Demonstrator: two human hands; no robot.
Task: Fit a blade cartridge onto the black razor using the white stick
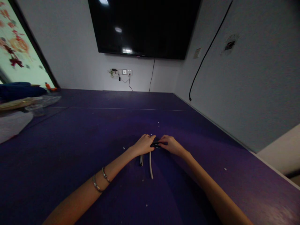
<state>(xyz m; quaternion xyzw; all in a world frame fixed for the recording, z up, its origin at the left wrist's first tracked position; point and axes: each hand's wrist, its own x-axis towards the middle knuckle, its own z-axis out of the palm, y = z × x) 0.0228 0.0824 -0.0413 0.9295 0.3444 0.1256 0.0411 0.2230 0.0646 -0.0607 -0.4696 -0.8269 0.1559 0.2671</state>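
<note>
Head view: both hands are engaged on one small black piece [156,145]. Left hand [144,144] grasps its left end between thumb and fingers; right hand [171,146] pinches the right end. The piece is near the middle of the worktop [93,134], well apart from the far and right edges. Whether it touches the surface cannot be determined, and its detail is too small to read.

Handling, as judged: sound practice is to keep the left grip as the steady side and let the right fingertips make small movements, with the two ends in line. Pressure should be light and even, since a thin piece could twist or slip. Keeping it low over the surface would limit any drop.

Just beside the left hand lie a pale strip [151,168], running toward the near edge, and a shorter dark strip [141,160]; their upper ends are hidden by the hand. Both should be kept out from under the wrist. White scraps [225,169] are scattered around.

Containers: toward the far left corner, a clear tub [36,110] stands beside a blue cloth [22,90]; its contents cannot be made out. A whitish bag [14,125] lies nearer, contents not visible. An orange object [49,86] is close to that corner, unidentified.
</note>
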